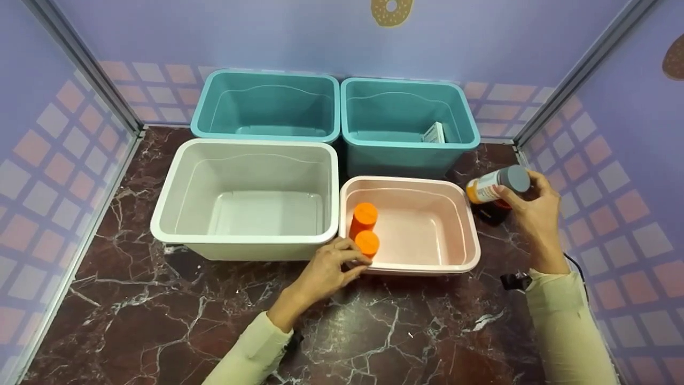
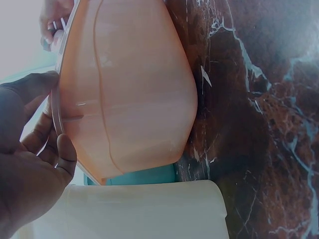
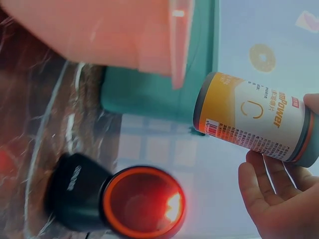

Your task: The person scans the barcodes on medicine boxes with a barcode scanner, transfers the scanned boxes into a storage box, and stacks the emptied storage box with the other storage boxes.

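Observation:
In the head view my right hand [image 1: 537, 214] grips a supplement bottle [image 1: 487, 188] by its grey lid, the bottle tilted beside the pink bin's right end. The right wrist view shows its white and orange label with a barcode; just below hangs no contact with a black scanner [image 3: 144, 201], whose round orange-rimmed window glows red. My left hand [image 1: 328, 270] holds the front left rim of the pink bin [image 1: 409, 269], thumb and fingers on either side of the edge in the left wrist view. Inside that bin stand two orange-capped bottles [image 1: 365, 215], close to the left hand.
A large white bin [image 1: 246, 239] stands left of the pink one. Behind are two teal bins [image 1: 267, 136], the right one holding a small white box [image 1: 434, 132]. Walls enclose the dark marbled table [image 1: 160, 321] at the back and sides. A black cable runs near the right sleeve.

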{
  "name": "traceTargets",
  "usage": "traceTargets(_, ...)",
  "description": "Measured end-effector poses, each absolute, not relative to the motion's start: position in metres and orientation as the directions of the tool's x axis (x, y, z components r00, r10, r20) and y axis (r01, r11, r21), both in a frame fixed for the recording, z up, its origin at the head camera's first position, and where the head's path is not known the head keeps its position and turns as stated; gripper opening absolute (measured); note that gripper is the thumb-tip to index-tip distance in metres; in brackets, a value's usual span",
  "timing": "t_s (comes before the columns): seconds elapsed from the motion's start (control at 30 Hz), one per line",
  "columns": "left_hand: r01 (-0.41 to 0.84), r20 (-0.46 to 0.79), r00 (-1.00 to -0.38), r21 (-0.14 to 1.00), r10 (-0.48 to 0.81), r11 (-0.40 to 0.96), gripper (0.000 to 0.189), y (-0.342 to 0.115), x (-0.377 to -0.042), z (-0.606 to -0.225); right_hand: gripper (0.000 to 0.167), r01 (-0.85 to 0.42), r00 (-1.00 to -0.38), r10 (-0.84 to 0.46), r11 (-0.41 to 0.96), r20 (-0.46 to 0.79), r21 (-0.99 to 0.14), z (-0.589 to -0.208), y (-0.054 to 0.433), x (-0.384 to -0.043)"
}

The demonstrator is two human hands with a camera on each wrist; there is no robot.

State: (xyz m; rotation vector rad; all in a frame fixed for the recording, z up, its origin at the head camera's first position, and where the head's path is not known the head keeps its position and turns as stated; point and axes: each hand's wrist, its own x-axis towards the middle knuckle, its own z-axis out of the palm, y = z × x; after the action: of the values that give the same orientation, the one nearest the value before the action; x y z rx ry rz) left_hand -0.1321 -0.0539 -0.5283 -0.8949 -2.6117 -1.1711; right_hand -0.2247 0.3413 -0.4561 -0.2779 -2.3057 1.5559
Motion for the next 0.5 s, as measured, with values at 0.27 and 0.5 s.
traceTargets(0.27, 0.577, 0.353, -0.809, 0.628, 0.47, 0.521, 0.013, -0.055, -0.132, -0.527, 0.051, -0.094, -0.937, 0.294, 0.31, 0.189, -0.946, -0.443, 0.317, -0.229)
traceTargets(0.5, 0.572, 0.348, -0.813, 0.631, 0.467, 0.525, 0.013, -0.054, -0.132, -0.529, 0.049, -0.165, -0.938, 0.244, 0.312, 0.246, -0.936, -0.437, 0.296, -0.236)
